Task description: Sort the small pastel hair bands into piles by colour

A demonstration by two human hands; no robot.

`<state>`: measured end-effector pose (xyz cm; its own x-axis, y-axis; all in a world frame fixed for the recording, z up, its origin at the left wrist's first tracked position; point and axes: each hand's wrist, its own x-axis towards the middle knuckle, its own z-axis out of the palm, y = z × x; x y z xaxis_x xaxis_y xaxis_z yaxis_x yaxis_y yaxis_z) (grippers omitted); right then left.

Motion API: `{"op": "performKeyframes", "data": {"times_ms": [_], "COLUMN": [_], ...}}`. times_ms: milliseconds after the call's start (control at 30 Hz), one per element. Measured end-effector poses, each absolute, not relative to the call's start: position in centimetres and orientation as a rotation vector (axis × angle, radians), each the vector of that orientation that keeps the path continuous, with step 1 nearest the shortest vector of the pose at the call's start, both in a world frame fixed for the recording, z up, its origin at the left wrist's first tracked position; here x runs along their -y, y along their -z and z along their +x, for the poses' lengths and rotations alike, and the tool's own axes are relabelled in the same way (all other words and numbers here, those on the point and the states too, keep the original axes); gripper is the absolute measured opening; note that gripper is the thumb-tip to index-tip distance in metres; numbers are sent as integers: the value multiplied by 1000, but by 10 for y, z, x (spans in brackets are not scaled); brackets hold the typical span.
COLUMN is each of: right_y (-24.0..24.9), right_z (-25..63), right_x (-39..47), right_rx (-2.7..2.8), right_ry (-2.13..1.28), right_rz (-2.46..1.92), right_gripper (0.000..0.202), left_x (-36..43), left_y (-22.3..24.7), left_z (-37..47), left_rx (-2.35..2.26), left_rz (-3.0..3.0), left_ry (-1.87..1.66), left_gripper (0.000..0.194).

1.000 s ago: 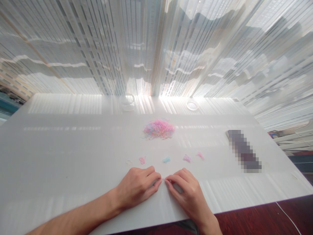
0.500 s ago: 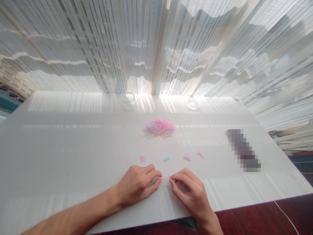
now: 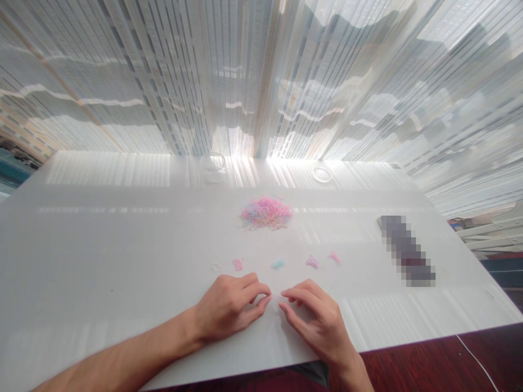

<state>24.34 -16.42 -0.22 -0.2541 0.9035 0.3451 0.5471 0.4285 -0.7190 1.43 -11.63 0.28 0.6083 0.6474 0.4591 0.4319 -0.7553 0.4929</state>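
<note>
Near the front edge of the white table, my left hand [image 3: 235, 305] has thumb and forefinger pinched on something I cannot make out. Facing it, my right hand [image 3: 318, 321] has its thumb and forefinger apart, with nothing visible between them. Just beyond the hands lie a whitish bit [image 3: 216, 267], a pink bunch [image 3: 238, 264], a light blue bunch [image 3: 278, 263], a purple bunch [image 3: 312, 261] and a pink bunch [image 3: 334, 257] at the right. Farther back sits a loose heap of thin pink, blue and yellowish strands [image 3: 266, 212].
A clear jar [image 3: 215, 169] and a clear round lid [image 3: 322, 174] stand near the back edge of the white table [image 3: 122, 250]. A pixelated dark object [image 3: 408, 253] lies on the right. Behind the table hangs a striped curtain [image 3: 245, 71].
My right thumb and forefinger have parted, and the thin pink strand between my hands no longer shows clearly. My left hand has stayed almost still.
</note>
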Motion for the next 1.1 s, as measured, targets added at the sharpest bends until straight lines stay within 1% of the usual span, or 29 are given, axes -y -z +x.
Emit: {"op": "performKeyframes", "data": {"times_ms": [467,1100], "right_y": [2,3], "right_z": [241,242], "right_x": [162,163], "right_rx": [1945,1948], "right_ry": [-580,-602], "right_rz": [-1219,-1234], "right_gripper": [10,9], "left_x": [117,117], "left_y": [-4,-1], "left_z": [14,13], "left_rx": [-863,-857], "left_rz": [2507,2508], "left_ry": [-905,-861], "left_gripper": [18,15]}}
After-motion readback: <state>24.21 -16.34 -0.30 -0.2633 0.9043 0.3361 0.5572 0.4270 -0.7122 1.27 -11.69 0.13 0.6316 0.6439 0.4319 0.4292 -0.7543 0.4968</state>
